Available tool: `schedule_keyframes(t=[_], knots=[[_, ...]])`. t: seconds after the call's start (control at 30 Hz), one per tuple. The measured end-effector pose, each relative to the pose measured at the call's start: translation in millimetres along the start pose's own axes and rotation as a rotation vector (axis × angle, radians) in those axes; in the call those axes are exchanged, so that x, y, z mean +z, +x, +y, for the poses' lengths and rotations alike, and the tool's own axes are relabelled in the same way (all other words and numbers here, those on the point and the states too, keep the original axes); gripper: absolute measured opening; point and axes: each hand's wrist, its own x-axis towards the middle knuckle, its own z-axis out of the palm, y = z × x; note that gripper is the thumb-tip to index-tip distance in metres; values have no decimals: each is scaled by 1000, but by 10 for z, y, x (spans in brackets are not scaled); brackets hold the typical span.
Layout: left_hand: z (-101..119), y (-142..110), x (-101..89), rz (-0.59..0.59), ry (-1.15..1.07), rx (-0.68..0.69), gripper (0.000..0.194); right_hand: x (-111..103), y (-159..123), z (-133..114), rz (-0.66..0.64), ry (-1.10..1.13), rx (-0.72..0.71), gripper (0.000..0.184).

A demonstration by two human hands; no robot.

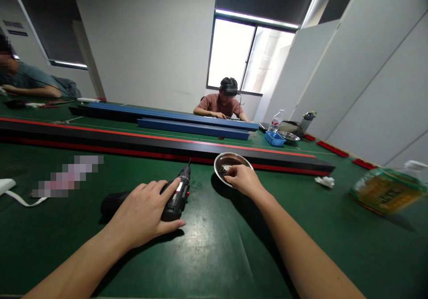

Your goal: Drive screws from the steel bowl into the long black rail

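My left hand (143,214) lies over a black cordless drill (179,198), its fingers draped on the body and its thumb along the near side. The drill rests on its side on the green table, with the bit pointing away from me. My right hand (244,179) reaches over the rim of a round metal bowl (248,160), fingertips pinched together inside it. Small dark pieces, like screws, lie in the bowl (230,155); whatever is between those fingertips is too small to make out. Just behind runs a long black bar with red edges (167,146).
Blue bars (194,128) lie farther back, before a seated person (222,105). A blue basket (274,139), a bottle (277,120) and another metal bowl (290,137) stand back right. A plastic package (384,194) and crumpled tissue (325,182) are at right. Another person (36,80) sits far left.
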Motion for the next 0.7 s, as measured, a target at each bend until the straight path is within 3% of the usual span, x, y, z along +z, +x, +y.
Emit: schedule_keyframes(t=[0.4,0.7], knots=[[8,-68,-19,52,-16,9,95,4,-4,2,105,65,-68,28],[15,-248,-63,56,-32,-1,99,-37,-13,-78,316,294,-120,15]])
